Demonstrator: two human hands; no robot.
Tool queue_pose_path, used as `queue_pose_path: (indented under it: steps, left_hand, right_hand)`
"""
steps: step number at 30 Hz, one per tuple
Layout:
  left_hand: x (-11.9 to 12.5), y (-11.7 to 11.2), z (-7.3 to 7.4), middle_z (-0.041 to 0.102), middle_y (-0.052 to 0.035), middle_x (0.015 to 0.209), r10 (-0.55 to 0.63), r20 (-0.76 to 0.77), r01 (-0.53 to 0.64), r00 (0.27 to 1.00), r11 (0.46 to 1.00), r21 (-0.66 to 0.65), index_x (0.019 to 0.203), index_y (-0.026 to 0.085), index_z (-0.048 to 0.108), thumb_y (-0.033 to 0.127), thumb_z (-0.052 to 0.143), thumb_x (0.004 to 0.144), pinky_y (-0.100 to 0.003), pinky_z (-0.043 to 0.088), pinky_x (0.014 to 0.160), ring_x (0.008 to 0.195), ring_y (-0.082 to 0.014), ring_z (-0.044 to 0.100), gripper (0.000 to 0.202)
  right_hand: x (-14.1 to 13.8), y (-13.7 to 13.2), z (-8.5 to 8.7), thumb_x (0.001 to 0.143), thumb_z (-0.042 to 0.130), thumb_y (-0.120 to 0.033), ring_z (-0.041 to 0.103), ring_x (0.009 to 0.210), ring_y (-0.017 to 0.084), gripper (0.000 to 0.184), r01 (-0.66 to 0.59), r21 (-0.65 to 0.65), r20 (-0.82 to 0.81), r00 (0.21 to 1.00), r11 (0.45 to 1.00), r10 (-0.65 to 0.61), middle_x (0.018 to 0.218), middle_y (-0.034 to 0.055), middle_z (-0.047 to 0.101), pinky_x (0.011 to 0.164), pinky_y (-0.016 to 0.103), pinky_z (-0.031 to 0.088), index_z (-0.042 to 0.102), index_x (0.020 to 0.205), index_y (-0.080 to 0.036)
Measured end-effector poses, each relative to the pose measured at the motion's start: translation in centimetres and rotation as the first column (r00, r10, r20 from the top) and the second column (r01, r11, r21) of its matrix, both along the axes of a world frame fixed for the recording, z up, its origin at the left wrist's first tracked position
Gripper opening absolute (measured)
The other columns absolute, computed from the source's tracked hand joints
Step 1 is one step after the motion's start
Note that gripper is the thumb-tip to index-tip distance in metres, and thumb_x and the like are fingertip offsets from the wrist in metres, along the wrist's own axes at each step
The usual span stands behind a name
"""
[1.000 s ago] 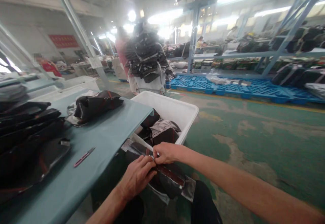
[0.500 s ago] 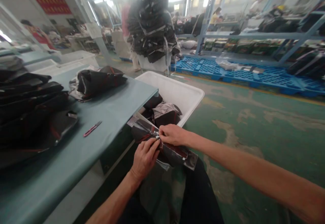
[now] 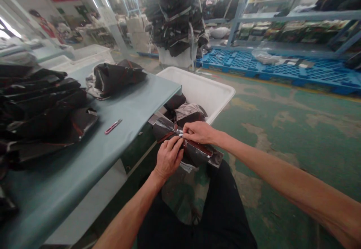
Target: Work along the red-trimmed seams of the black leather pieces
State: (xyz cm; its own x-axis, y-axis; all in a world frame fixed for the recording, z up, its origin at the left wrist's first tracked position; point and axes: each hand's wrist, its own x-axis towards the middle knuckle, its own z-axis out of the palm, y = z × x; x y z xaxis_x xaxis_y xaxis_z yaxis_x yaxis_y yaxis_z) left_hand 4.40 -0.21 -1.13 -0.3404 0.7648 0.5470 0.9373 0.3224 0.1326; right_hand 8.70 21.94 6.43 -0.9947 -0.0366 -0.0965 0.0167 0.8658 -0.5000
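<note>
A dark item with red trim in a clear plastic bag (image 3: 197,154) lies across my lap, beside the table's edge. My left hand (image 3: 169,157) is closed on the bag's upper edge, fingers pinched together. My right hand (image 3: 199,132) is also closed, pinching the same bag right next to the left hand's fingertips. Just behind my hands stands a white plastic bin (image 3: 210,94) with more dark bagged items in it.
A grey-blue table (image 3: 93,147) at my left carries a stack of dark bagged items (image 3: 39,110), another bagged bundle (image 3: 118,76) and a small pink tool (image 3: 113,126). Further off are a tall heap of dark goods (image 3: 176,14), blue pallets (image 3: 282,70) and shelving on the green floor.
The view has tilted down and nearer. Both hands have stayed pinched together on the bag, which now sits higher, closer to the bin.
</note>
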Motion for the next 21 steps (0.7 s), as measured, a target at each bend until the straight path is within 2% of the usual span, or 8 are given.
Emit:
queue_pose_path:
  steps: [4,11,15,21]
  left_hand:
    - [0.6,0.3,-0.3,0.066,-0.0177,0.138,0.024,-0.002,-0.023,1.0,1.0,0.019,0.146,0.015,0.053,0.024,0.054,0.098,-0.045,0.054,0.099,0.116,-0.0285,0.061,0.05]
    - [1.0,0.3,-0.7,0.064,-0.0194,0.141,0.03,-0.006,-0.031,1.0,0.999,-0.026,0.154,0.014,0.046,0.024,0.053,0.097,-0.047,0.054,0.097,0.116,-0.0306,0.06,0.058]
    - [1.0,0.2,-0.9,0.062,-0.0196,0.145,0.024,-0.01,-0.024,1.0,0.999,-0.047,0.156,0.014,0.042,0.025,0.052,0.097,-0.047,0.054,0.097,0.121,-0.0316,0.059,0.061]
    - [1.3,0.6,-0.7,0.065,-0.0201,0.141,0.048,-0.062,-0.05,0.997,0.998,-0.035,0.153,0.011,0.045,0.023,0.053,0.096,-0.044,0.054,0.092,0.116,-0.0311,0.062,0.058]
  right_hand:
    - [-0.5,-0.5,1.7,0.096,0.057,-0.034,0.069,0.088,0.02,0.024,-0.061,0.219,-0.018,0.998,0.974,0.067,0.094,0.0062,0.079,0.066,0.029,0.03,0.075,0.106,-0.021]
    - [-1.6,-1.4,2.9,0.099,0.052,-0.029,0.073,0.093,0.025,0.029,-0.215,0.405,0.035,0.975,0.888,0.22,0.1,0.0143,0.08,0.07,0.03,0.037,0.076,0.111,-0.017]
    - [-1.7,-1.6,3.1,0.102,0.047,-0.029,0.074,0.092,0.027,0.033,-0.277,0.462,0.068,0.958,0.842,0.278,0.101,0.0178,0.08,0.068,0.032,0.037,0.074,0.113,-0.015]
    - [-2.1,-2.0,3.7,0.101,0.047,-0.025,0.075,0.092,0.029,0.033,-0.293,0.489,0.114,0.955,0.822,0.273,0.1,0.0205,0.079,0.067,0.033,0.037,0.075,0.112,-0.012]
